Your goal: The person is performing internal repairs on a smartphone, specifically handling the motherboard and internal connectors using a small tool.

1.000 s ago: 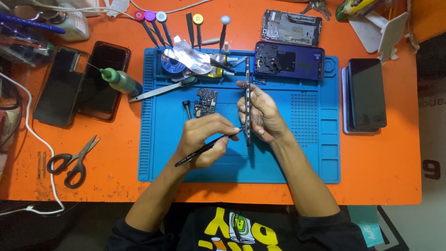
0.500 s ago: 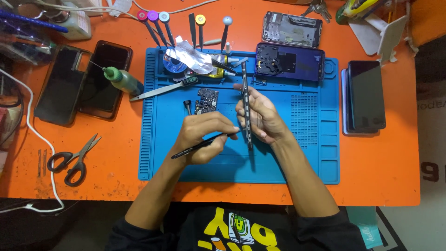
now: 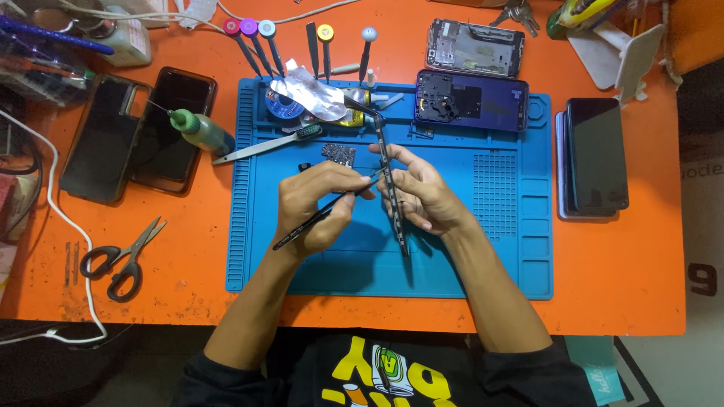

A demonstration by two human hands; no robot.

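Above the blue work mat (image 3: 498, 249), my right hand (image 3: 426, 196) holds a thin dark phone frame (image 3: 392, 197) edge-on, its long side running away from me. My left hand (image 3: 317, 205) grips a slim black tool (image 3: 326, 213) like a pen, its tip touching the frame near its middle. A small circuit board (image 3: 338, 155) lies on the mat just beyond my left hand. An opened dark blue phone body (image 3: 471, 100) rests at the mat's far right corner.
Two dark phones (image 3: 132, 136) and a green-capped bottle (image 3: 197, 130) lie left of the mat, scissors (image 3: 117, 258) nearer me. A phone stack (image 3: 596, 157) sits to the right. Screwdrivers (image 3: 320, 45), a grey spudger (image 3: 264, 147) and another opened phone (image 3: 473, 47) lie beyond.
Both hands have shifted slightly to the right with the frame and tool. The tool's tip stays against the frame.
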